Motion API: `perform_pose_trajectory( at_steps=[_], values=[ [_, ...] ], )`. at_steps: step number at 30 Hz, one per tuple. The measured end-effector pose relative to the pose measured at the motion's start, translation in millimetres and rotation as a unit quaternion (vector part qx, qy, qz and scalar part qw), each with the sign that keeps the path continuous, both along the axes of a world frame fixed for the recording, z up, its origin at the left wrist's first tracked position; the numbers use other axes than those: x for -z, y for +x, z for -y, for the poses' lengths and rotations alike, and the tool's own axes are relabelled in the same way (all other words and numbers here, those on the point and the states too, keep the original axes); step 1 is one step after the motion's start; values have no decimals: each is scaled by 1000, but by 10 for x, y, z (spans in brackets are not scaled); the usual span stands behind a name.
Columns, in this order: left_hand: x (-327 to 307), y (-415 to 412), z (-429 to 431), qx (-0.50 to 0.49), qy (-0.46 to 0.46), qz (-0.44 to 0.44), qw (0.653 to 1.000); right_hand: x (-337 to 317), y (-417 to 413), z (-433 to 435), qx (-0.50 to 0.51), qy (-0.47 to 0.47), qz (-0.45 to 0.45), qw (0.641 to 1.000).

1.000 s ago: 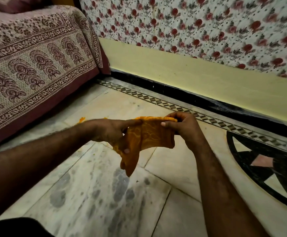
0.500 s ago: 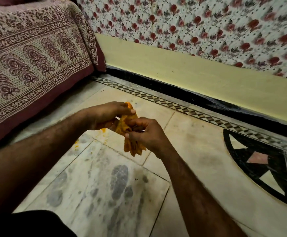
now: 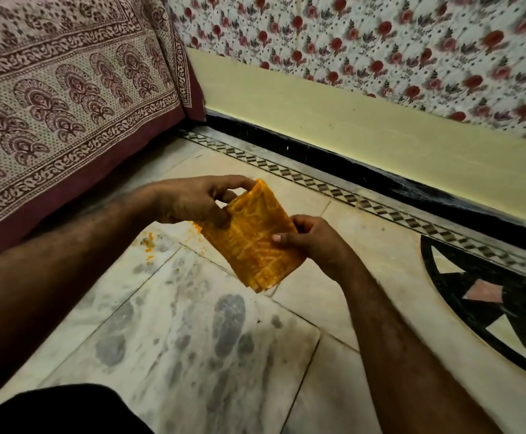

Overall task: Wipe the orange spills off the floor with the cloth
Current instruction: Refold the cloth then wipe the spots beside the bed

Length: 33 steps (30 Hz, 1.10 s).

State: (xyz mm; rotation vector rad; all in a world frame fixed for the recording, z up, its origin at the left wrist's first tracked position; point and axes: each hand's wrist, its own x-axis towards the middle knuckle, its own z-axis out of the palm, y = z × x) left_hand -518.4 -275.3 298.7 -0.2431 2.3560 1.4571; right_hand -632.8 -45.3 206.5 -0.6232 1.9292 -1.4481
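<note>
An orange patterned cloth, folded into a flat rectangle, is held in the air above the marble floor. My left hand pinches its upper left edge, and my right hand grips its right edge with the thumb on top. Small orange spills lie on the floor just under my left forearm, with another orange speck showing beside the cloth's left corner. Part of the spill area is hidden behind my left hand and the cloth.
A bed with a maroon printed cover stands at the left. A yellow wall with a black skirting and a floral hanging runs across the back. A black inlay pattern marks the floor at right. My dark-clothed knee is at bottom left.
The cloth went from spread between both hands, to bunched up, to folded flat in a rectangle now. Both hands stayed on it and rose slightly toward the middle of the view.
</note>
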Motion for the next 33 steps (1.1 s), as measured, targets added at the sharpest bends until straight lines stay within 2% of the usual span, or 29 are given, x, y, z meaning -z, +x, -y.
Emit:
perform_pose_trajectory(
  at_steps=[4,9,16,18,19,20,22,25,27,29,33],
  values=[
    [470,164,237,-61,68,16,996,335,113,58,-19,40,46,998],
    [1091,255,427,-108,111,19,988,708,207,281,-16,83,65,994],
    [1619,103,811,-132,141,34,981,1132,44,638,-20,123,128,984],
    [1793,19,924,-130,102,32,986,1226,-10,721,-22,141,137,980],
    [1940,-22,984,-121,40,30,991,1302,-38,778,-25,180,99,978],
    [2102,-62,1037,-111,-59,24,992,1398,-73,839,-29,237,15,971],
    [2463,-42,1045,-116,-242,-6,963,1676,-103,988,-35,316,-195,928],
    [2984,203,903,-143,-357,-47,922,2019,69,1313,-87,275,-400,870],
    [3246,417,833,-136,-393,-47,908,2254,267,1530,-151,256,-447,844],
    [3444,628,860,-125,-427,-36,895,2392,404,1635,-202,277,-444,828],
    [3642,966,1035,-158,-458,-17,875,2507,468,1447,-184,328,-448,811]
  ],
)
